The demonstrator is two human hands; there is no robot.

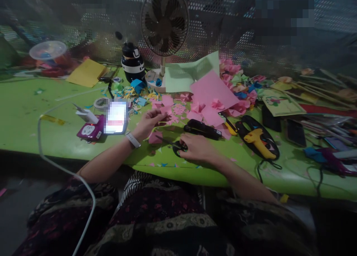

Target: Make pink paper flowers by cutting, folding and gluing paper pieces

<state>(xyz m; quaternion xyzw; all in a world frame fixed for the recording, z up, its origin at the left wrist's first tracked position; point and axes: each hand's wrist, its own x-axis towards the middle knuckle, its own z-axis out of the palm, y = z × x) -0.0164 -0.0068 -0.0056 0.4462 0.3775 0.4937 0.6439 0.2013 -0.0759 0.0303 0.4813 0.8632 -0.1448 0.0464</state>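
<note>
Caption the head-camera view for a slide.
Left hand beside pink paper pieces, right hand holding black-handled scissors, at a green table with stapler, glue gun and fan.

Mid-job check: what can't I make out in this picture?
All in the head view:
- Right hand: how its fingers sit in the handles of the scissors; the hand itself covers them.
- Left hand: whether its fingertips hold any pink paper; too small and blurred.
- Phone: what its screen shows; pixelated.
- White cable: where it leads; cut off by the bottom edge.
</note>
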